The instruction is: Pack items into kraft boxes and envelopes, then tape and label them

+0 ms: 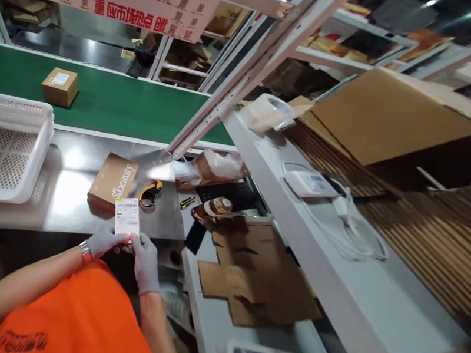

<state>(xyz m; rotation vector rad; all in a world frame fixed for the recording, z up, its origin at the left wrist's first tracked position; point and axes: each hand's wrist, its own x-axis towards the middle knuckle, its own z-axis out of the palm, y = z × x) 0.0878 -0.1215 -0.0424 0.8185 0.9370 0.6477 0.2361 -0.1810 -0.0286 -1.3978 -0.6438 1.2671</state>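
Hands (125, 248) pinch a label (126, 216), its print too small to read.

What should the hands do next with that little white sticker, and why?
Probably carry the label forward and press it onto the brown box. Both gloved hands, left hand and right hand, pinch the label by its lower edge just in front of the box, whose printed top shows no label, while the box on the green belt already has one.

Left hand (103, 241), right hand (145, 260) gloved, fingers apparently pinching, forearms bare.
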